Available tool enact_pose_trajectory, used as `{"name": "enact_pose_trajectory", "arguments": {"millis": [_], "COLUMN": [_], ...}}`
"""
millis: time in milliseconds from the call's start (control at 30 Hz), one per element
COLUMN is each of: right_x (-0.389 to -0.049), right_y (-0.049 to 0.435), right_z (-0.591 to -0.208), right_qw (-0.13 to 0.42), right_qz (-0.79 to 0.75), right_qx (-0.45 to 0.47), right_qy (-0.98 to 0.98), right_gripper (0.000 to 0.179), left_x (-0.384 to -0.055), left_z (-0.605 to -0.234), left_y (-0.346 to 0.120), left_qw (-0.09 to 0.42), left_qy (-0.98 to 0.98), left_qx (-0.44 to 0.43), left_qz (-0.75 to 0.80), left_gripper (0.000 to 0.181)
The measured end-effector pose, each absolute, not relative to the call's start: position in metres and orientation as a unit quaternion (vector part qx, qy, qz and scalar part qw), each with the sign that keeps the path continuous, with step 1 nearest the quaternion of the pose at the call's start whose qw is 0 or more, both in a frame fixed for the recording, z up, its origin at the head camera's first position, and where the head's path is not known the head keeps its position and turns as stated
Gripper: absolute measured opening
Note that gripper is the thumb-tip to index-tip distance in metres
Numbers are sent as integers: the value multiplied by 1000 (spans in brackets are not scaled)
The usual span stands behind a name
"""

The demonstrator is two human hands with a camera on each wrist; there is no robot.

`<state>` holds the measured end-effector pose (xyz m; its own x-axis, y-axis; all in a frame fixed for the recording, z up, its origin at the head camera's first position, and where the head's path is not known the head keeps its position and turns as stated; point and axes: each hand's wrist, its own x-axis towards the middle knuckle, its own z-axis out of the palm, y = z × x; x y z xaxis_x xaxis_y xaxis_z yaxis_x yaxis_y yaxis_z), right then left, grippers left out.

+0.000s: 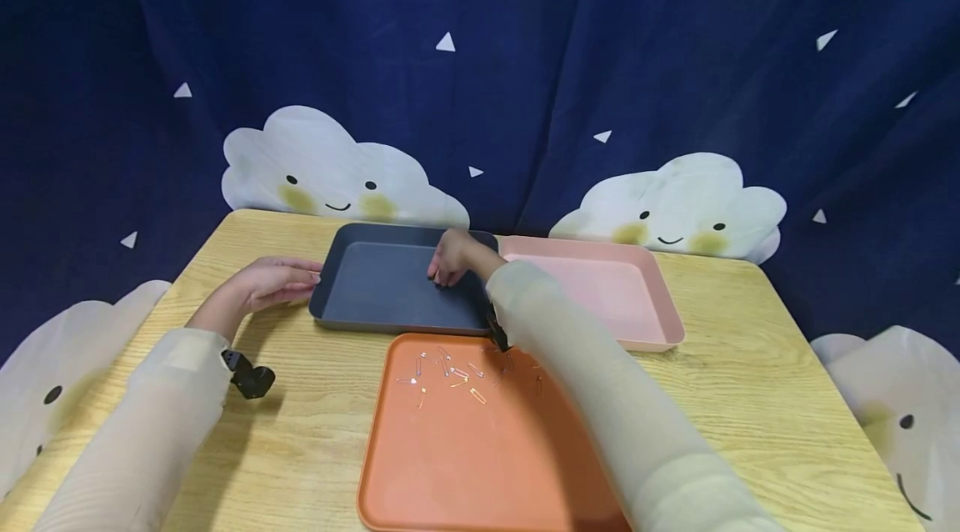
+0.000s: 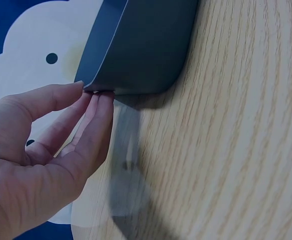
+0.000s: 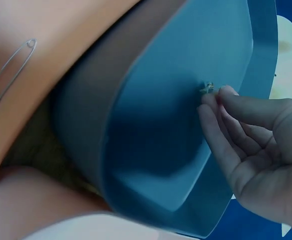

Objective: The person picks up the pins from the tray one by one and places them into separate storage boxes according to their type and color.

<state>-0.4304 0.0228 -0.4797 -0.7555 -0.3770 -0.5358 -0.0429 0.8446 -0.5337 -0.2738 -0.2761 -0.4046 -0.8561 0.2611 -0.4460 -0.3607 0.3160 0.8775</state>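
Observation:
My left hand (image 1: 281, 280) holds the left edge of the dark grey tray (image 1: 390, 323), thumb at the rim and fingers against the outer wall, as the left wrist view shows. Inside that tray's right half, my right hand (image 1: 452, 257) reaches low over the floor. Its thumb and fingertips pinch a small gold safety pin (image 3: 207, 88), mostly hidden behind the fingers. Several loose safety pins, silver and gold, are scattered on the upper part of the orange tray (image 1: 450, 482); one silver safety pin (image 3: 10, 72) appears large in the right wrist view.
A pink tray (image 1: 667, 311) stands right of the grey one, partly covered by my right sleeve. All three trays sit on a wooden table (image 1: 750, 399). Behind it hangs a dark blue curtain (image 1: 525, 82) with clouds and white triangles.

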Motion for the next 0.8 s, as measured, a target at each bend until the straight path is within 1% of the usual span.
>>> {"name": "enact_pose_trajectory", "arguments": {"millis": [67, 133, 167, 267, 367, 400, 467, 633, 800], "right_x": [-430, -419, -417, -382, -348, -335, -321, -296, -265], "right_y": [24, 26, 28, 30, 34, 34, 38, 48, 58], "right_z": [-479, -464, -458, -414, -375, -361, -349, -339, -341], "right_qw": [327, 325, 324, 315, 302, 295, 287, 280, 273], "right_qz": [-244, -233, -238, -238, -266, -269, -292, -331, -348], "right_qx": [-127, -125, -140, -129, -137, -130, -141, -160, -185], "right_qy": [904, 908, 905, 910, 905, 907, 901, 887, 877], "right_gripper": [17, 16, 13, 10, 13, 18, 20, 24, 21], "left_x": [-273, -273, -274, -274, -275, -275, -275, -273, -270], "left_z": [-404, -404, -404, -404, -406, -406, -407, -406, -405], "left_y": [-275, -275, -274, -273, -274, -274, -274, -274, -274], "left_qw": [267, 267, 267, 266, 267, 267, 267, 266, 266], "left_qy": [767, 767, 767, 767, 765, 765, 766, 773, 768], "left_qx": [-30, -30, -27, -23, -17, -16, -16, -18, -20], "left_qz": [583, 583, 582, 584, 586, 586, 585, 576, 583], "left_gripper": [57, 58, 58, 59, 60, 59, 59, 60, 60]}}
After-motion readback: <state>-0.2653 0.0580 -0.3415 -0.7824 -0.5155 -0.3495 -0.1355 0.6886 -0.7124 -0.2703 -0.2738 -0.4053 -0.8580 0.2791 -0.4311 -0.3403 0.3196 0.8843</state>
